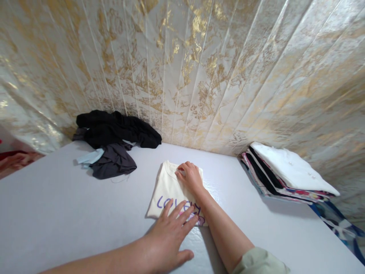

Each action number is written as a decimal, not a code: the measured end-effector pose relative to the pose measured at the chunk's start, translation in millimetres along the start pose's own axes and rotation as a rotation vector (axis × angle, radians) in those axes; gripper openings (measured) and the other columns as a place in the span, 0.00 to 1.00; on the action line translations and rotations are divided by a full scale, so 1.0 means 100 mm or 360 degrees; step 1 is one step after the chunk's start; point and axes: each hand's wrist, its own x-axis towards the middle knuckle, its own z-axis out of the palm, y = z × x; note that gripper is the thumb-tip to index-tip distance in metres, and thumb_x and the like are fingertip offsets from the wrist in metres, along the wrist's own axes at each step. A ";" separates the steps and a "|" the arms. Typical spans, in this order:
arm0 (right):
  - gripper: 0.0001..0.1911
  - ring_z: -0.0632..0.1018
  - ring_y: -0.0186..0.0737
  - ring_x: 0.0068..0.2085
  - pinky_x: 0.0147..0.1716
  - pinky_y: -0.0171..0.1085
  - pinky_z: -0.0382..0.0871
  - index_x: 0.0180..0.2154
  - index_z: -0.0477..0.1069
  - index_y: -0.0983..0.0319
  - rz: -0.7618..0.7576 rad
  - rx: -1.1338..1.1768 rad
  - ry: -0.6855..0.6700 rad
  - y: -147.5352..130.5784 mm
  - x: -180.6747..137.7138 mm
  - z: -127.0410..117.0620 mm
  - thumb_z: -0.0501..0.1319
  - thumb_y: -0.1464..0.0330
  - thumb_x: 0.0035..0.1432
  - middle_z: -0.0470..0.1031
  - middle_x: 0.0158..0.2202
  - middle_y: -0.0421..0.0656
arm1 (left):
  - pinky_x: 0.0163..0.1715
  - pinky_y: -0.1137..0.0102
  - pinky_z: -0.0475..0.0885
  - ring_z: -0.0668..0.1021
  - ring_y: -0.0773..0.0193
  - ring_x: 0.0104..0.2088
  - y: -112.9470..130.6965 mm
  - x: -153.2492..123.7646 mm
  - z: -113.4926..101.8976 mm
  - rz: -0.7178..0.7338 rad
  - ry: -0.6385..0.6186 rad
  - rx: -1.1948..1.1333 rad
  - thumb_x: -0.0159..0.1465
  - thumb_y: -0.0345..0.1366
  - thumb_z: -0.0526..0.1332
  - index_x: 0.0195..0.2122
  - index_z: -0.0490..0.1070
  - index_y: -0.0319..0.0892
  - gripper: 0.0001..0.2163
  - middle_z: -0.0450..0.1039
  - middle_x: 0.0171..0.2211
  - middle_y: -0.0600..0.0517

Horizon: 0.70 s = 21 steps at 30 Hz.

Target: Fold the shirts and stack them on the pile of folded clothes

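Observation:
A cream T-shirt point(167, 184), folded into a compact rectangle, lies on the white table with its neckline at the far side. Purple lettering and part of a pink print show near its front edge. My left hand point(171, 236) is open, fingers spread over the lettering and the near edge, hiding some of the print. Near the collar, my right hand point(191, 178) rests on the shirt's upper right part. Its fingers are slightly bent, with the thumb apart from them, and no fabric looks pinched or lifted.
A loose heap of black clothing point(116, 127) lies at the back left, with a dark grey garment point(114, 161) and a light blue piece point(91, 156) before it. On the right stands a stack of folded clothes point(291, 171), white on top. Blue patterned fabric point(339, 224) hangs near the right edge.

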 end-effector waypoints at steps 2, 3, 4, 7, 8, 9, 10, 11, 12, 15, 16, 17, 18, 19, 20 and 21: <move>0.07 0.72 0.38 0.42 0.45 0.37 0.58 0.37 0.72 0.59 0.0043 0.0058 -0.0052 0.01 0.05 -0.01 0.61 0.63 0.59 0.73 0.38 0.41 | 0.63 0.39 0.36 0.47 0.45 0.68 -0.01 0.00 0.01 0.0003 0.0011 -0.0005 0.58 0.47 0.63 0.67 0.51 0.51 0.36 0.45 0.69 0.47; 0.08 0.72 0.37 0.41 0.44 0.36 0.58 0.37 0.72 0.59 0.0055 0.0088 -0.0087 0.01 0.08 -0.02 0.61 0.62 0.59 0.73 0.38 0.41 | 0.63 0.40 0.36 0.47 0.45 0.68 -0.01 0.00 0.02 0.0006 0.0018 -0.0006 0.58 0.47 0.63 0.66 0.51 0.52 0.36 0.45 0.69 0.47; 0.08 0.72 0.36 0.40 0.43 0.36 0.58 0.37 0.72 0.59 0.0064 0.0112 -0.0126 0.02 0.11 -0.03 0.61 0.62 0.59 0.73 0.37 0.40 | 0.63 0.39 0.35 0.47 0.45 0.68 -0.02 -0.01 0.03 0.0008 0.0023 -0.0004 0.58 0.48 0.63 0.66 0.51 0.52 0.36 0.46 0.68 0.47; 0.07 0.73 0.34 0.36 0.39 0.34 0.58 0.33 0.71 0.59 0.0065 0.0146 -0.0262 0.01 0.22 -0.05 0.62 0.63 0.57 0.74 0.34 0.38 | 0.63 0.39 0.35 0.46 0.44 0.68 -0.03 0.00 0.05 0.0021 0.0038 -0.0003 0.59 0.49 0.62 0.66 0.51 0.51 0.36 0.46 0.68 0.46; 0.05 0.73 0.34 0.34 0.38 0.34 0.58 0.33 0.71 0.59 0.0065 0.0153 -0.0287 0.00 0.25 -0.05 0.62 0.64 0.56 0.74 0.33 0.38 | 0.63 0.39 0.35 0.47 0.44 0.68 -0.03 0.00 0.05 0.0023 0.0039 -0.0004 0.59 0.50 0.62 0.66 0.51 0.51 0.36 0.46 0.68 0.46; 0.04 0.73 0.33 0.33 0.37 0.33 0.58 0.32 0.71 0.59 0.0069 0.0160 -0.0290 -0.02 0.27 -0.04 0.62 0.66 0.56 0.75 0.32 0.37 | 0.63 0.39 0.35 0.47 0.44 0.68 -0.03 0.00 0.04 0.0024 0.0035 -0.0003 0.59 0.50 0.61 0.66 0.51 0.51 0.35 0.47 0.68 0.46; 0.02 0.73 0.33 0.33 0.37 0.32 0.58 0.32 0.70 0.59 0.0076 0.0166 -0.0273 -0.03 0.28 -0.02 0.61 0.67 0.57 0.75 0.32 0.37 | 0.62 0.39 0.35 0.47 0.44 0.68 -0.03 0.00 0.04 0.0022 0.0029 -0.0001 0.59 0.50 0.61 0.66 0.51 0.51 0.35 0.47 0.68 0.46; 0.01 0.74 0.33 0.33 0.37 0.32 0.58 0.33 0.70 0.59 0.0087 0.0164 -0.0238 -0.04 0.28 0.00 0.60 0.69 0.58 0.76 0.31 0.36 | 0.62 0.38 0.35 0.47 0.44 0.68 -0.04 0.01 0.03 0.0021 0.0024 0.0003 0.59 0.50 0.62 0.66 0.51 0.51 0.36 0.47 0.68 0.45; 0.02 0.74 0.33 0.33 0.37 0.32 0.59 0.33 0.70 0.58 0.0102 0.0149 -0.0194 -0.05 0.28 0.02 0.58 0.69 0.59 0.76 0.32 0.37 | 0.63 0.39 0.35 0.48 0.43 0.68 -0.04 0.01 0.03 0.0023 0.0022 0.0009 0.59 0.49 0.62 0.66 0.51 0.51 0.36 0.47 0.68 0.46; 0.06 0.75 0.35 0.34 0.36 0.31 0.60 0.35 0.70 0.58 0.0120 0.0084 -0.0118 -0.05 0.26 0.08 0.55 0.70 0.62 0.77 0.33 0.38 | 0.63 0.39 0.36 0.48 0.44 0.68 -0.05 0.00 0.04 0.0043 0.0044 0.0023 0.58 0.50 0.62 0.66 0.52 0.52 0.36 0.47 0.68 0.47; 0.07 0.75 0.35 0.35 0.36 0.31 0.60 0.35 0.70 0.58 0.0115 0.0073 -0.0110 -0.04 0.26 0.09 0.54 0.70 0.62 0.77 0.34 0.39 | 0.63 0.40 0.36 0.48 0.44 0.68 -0.05 0.00 0.05 0.0047 0.0050 0.0023 0.58 0.51 0.62 0.66 0.52 0.53 0.36 0.47 0.68 0.47; 0.07 0.75 0.35 0.35 0.36 0.31 0.61 0.36 0.70 0.58 0.0107 0.0069 -0.0099 -0.03 0.25 0.09 0.54 0.71 0.62 0.76 0.35 0.39 | 0.63 0.40 0.36 0.48 0.44 0.68 -0.05 0.00 0.06 0.0051 0.0054 0.0021 0.58 0.51 0.61 0.66 0.51 0.52 0.36 0.47 0.68 0.47; 0.08 0.75 0.35 0.36 0.36 0.31 0.62 0.37 0.71 0.58 0.0099 0.0072 -0.0084 -0.02 0.24 0.08 0.53 0.71 0.62 0.76 0.36 0.40 | 0.63 0.40 0.36 0.48 0.44 0.68 -0.04 -0.01 0.06 0.0052 0.0065 0.0016 0.59 0.51 0.61 0.66 0.52 0.52 0.36 0.48 0.68 0.47; 0.09 0.75 0.35 0.37 0.37 0.32 0.62 0.39 0.71 0.58 0.0095 0.0078 -0.0061 0.00 0.22 0.05 0.53 0.72 0.62 0.76 0.37 0.41 | 0.63 0.40 0.37 0.49 0.44 0.68 -0.03 -0.01 0.06 0.0056 0.0078 0.0006 0.59 0.51 0.61 0.66 0.52 0.52 0.35 0.49 0.68 0.46; 0.09 0.75 0.36 0.38 0.39 0.32 0.63 0.40 0.71 0.58 0.0095 0.0085 -0.0030 0.02 0.20 0.02 0.54 0.72 0.62 0.75 0.39 0.42 | 0.63 0.40 0.38 0.50 0.44 0.67 -0.01 0.00 0.04 0.0060 0.0102 -0.0006 0.59 0.51 0.61 0.65 0.54 0.52 0.34 0.50 0.68 0.47; 0.10 0.75 0.36 0.39 0.40 0.33 0.64 0.41 0.71 0.59 0.0092 0.0095 0.0003 0.05 0.16 -0.03 0.54 0.72 0.61 0.74 0.40 0.43 | 0.63 0.41 0.41 0.53 0.45 0.67 0.00 0.00 0.00 0.0059 0.0142 -0.0023 0.59 0.50 0.61 0.64 0.56 0.53 0.32 0.53 0.67 0.47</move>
